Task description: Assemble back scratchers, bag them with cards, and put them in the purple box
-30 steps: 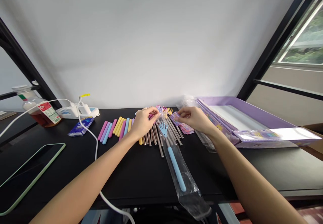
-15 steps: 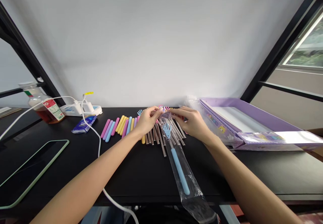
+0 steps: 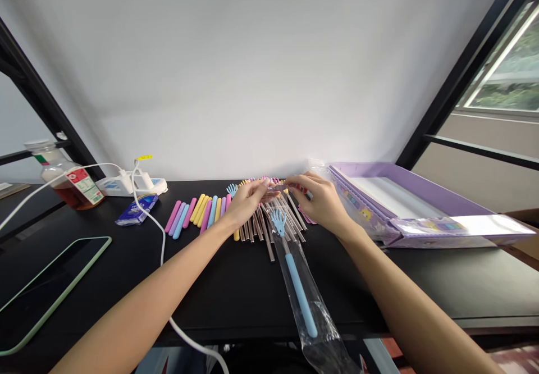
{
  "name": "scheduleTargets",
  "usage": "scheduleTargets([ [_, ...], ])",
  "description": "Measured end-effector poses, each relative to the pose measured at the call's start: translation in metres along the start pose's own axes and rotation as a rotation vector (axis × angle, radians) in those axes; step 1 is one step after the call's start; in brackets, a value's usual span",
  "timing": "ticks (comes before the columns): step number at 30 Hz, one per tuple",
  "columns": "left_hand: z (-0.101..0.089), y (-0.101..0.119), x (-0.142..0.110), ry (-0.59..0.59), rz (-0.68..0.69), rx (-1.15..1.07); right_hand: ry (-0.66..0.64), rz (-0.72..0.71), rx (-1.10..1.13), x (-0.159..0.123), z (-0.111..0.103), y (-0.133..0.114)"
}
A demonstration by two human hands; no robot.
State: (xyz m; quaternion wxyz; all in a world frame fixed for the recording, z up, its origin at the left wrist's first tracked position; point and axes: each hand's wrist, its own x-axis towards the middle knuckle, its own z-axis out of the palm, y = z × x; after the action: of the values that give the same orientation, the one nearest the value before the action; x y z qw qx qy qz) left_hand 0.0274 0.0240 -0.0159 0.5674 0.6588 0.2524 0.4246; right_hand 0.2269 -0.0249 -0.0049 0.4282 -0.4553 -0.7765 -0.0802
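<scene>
Your right hand (image 3: 318,203) has left the spot over the card pile where it was 1 second ago — it is now up against your left hand (image 3: 246,201), and the 2 meet at the far end of the clear bag (image 3: 326,357). Your left hand is narrow, thumb and fingers pinched on the film. Your right hand's fingertips are drawn close together too, but I cannot tell whether they grip film, a card or both (the fingers hide it).

The blue scratcher (image 3: 295,277) lies inside the bag, its hand-shaped head toward your fingers and its handle pointing at you. Compared with 1 second ago, it and the bag sit a little closer to you: the handle's tip is now about at the near edge of the table (image 3: 236,290), and the bag's lower end hangs past that edge. So the work, as I judge it, is now at the bag's upper end rather than at the cards; only a pink edge of the card pile (image 3: 310,219) shows beside your right wrist.

Around that, little has changed. The metal rods (image 3: 256,229) fan out under the bag's upper part, the coloured handles (image 3: 206,211) lie in a row to their left, and the purple box (image 3: 442,191) stands toward the table's far right corner.
</scene>
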Motion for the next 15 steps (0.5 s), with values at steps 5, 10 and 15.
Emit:
scheduleTargets([
  [5,-0.0001,-0.0002,-0.0004,0.01,0.017,0.02,-0.017,-0.007,-0.007,0.0001,0.0001,0.0018],
  [10,0.0001,-0.001,-0.0003,0.029,0.017,0.048,-0.035,0.007,-0.008,0.0006,-0.0002,-0.0009],
  [15,0.0,-0.0046,0.0006,-0.001,0.044,0.026,-0.041,-0.019,0.012,0.0012,-0.001,-0.0048],
])
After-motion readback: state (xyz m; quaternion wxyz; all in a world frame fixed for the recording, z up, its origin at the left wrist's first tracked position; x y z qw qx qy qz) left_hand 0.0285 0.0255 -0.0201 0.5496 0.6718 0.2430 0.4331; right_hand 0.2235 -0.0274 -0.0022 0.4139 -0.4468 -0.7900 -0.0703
